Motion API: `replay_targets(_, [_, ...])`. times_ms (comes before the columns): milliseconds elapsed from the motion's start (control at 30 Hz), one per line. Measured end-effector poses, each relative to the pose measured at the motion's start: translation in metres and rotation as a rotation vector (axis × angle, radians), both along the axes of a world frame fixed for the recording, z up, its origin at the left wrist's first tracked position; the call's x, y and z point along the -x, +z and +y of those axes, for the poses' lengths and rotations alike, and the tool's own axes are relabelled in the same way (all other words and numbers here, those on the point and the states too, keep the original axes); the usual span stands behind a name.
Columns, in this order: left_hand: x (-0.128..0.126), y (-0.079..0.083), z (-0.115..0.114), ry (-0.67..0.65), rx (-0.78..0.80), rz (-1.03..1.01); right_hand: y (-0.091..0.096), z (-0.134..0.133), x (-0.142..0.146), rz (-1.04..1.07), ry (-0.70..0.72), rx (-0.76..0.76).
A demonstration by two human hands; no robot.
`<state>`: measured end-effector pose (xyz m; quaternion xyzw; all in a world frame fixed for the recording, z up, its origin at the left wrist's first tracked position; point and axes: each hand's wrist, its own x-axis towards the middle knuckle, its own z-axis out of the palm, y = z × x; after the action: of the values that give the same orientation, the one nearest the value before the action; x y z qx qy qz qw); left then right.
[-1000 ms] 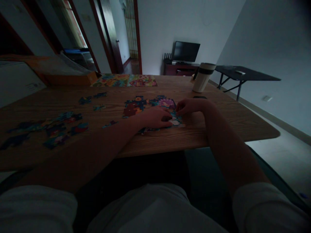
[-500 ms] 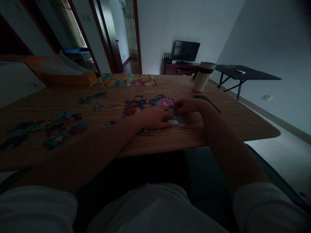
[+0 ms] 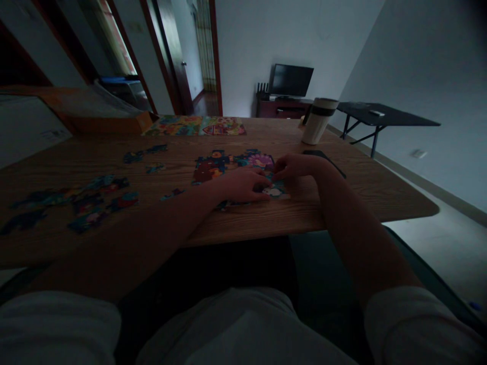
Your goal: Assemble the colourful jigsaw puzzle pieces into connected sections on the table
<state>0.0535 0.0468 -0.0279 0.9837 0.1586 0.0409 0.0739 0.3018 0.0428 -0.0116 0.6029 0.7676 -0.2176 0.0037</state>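
On the wooden tabletop (image 3: 289, 218), both hands sit on the assembled jigsaw section (image 3: 228, 167). The left hand (image 3: 243, 185) has its fingers curled together on the near edge. The right hand (image 3: 294, 167) has its fingers pressed together at the section's right side; any pinched piece is hidden. Loose puzzle pieces (image 3: 76, 203) lie left, a dark phone (image 3: 317, 153) just beyond the right hand, and a white tumbler (image 3: 315, 121) farther back.

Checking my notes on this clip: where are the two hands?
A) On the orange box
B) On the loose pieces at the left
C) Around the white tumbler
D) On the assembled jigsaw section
D. The left hand and the right hand both reach onto the assembled jigsaw section, while the loose pieces lie apart from them to the left.
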Motion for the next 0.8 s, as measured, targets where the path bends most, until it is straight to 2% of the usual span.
replay_targets(367, [-0.001, 0.001, 0.000, -0.007, -0.011, 0.045, 0.003, -0.002, -0.007, 0.043, 0.028, 0.051])
replay_targets(600, [-0.003, 0.001, -0.003, -0.029, -0.025, 0.032, 0.011, -0.009, -0.009, 0.038, -0.013, 0.124])
replay_targets(800, [-0.003, 0.002, -0.004, -0.015, -0.032, 0.048, 0.011, -0.010, -0.006, -0.002, -0.020, 0.110])
